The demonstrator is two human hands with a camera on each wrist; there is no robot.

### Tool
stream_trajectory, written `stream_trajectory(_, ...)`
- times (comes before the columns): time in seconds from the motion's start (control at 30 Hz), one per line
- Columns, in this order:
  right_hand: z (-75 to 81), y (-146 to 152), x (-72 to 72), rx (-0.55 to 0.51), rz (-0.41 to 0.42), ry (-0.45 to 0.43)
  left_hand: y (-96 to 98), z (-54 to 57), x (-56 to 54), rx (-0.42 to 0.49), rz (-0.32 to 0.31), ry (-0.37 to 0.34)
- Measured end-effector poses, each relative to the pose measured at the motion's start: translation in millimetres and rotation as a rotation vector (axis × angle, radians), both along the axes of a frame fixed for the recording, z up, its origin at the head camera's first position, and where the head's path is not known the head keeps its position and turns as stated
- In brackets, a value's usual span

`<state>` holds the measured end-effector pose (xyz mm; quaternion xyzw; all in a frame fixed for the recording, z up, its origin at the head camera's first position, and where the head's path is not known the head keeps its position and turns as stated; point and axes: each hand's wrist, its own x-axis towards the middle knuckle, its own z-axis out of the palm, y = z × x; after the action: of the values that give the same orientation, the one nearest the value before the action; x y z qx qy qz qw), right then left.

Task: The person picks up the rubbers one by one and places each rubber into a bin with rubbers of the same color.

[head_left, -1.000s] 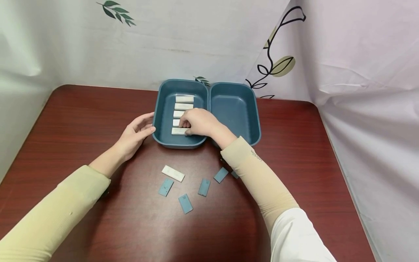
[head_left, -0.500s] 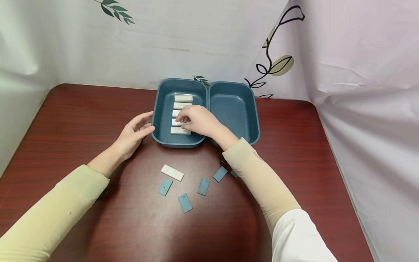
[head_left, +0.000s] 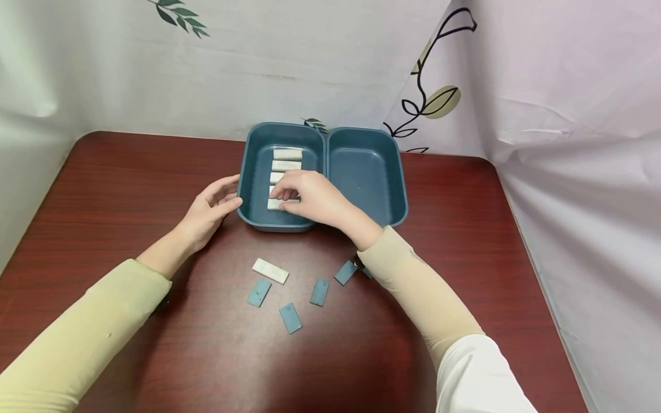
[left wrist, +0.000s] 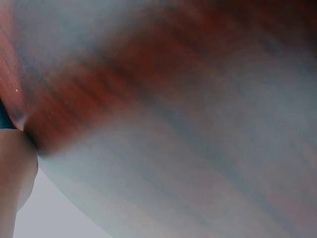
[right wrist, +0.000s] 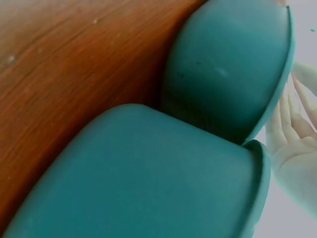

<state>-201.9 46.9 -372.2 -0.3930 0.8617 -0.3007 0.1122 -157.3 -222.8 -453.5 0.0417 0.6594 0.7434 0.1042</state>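
My right hand (head_left: 315, 198) reaches into the left tray (head_left: 245, 172) of a joined blue two-part box. Its bent fingers and thumb stand apart over the lower white tiles; the palm hides part of that row, and whether the fingertips touch a tile is unclear. Upper tiles of the row, such as the top white tile (head_left: 287, 154), lie flat. My left hand (head_left: 209, 212) rests against the tray's left wall, thumb at the rim, fingers relaxed. A finger part (left wrist: 15, 163) shows in the left wrist view; the trays' outer walls (right wrist: 148, 173) fill much of the right wrist view.
The right tray (head_left: 364, 178) adjoins the left one. In front of the box a loose white tile (head_left: 271, 271) lies beside several blue-grey tiles (head_left: 291, 318). One of these is partly covered by my right sleeve (head_left: 408, 275). White cloth (head_left: 232, 69) hangs behind the table.
My right hand lifted slightly off the lowest tile, then came down again over the lower tiles, its wrist a little nearer me. The left hand stays at the tray's side. The view shifted slightly.
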Motion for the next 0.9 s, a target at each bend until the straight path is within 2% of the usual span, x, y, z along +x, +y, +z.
stream_trajectory(0.23,3.1,8,14.3,-0.075,0.046,-0.005,0.4,0.3,0.6,-0.002,0.001,-0.005)
stream_trajectory(0.67,-3.4,21,41.2,-0.166,0.118,0.011,0.3,0.3,1.2,0.005,0.005,0.004)
stream_trajectory(0.9,-11.7,22,54.4,-0.158,0.176,-0.006,1.0,1.4,1.3,0.005,0.001,0.003)
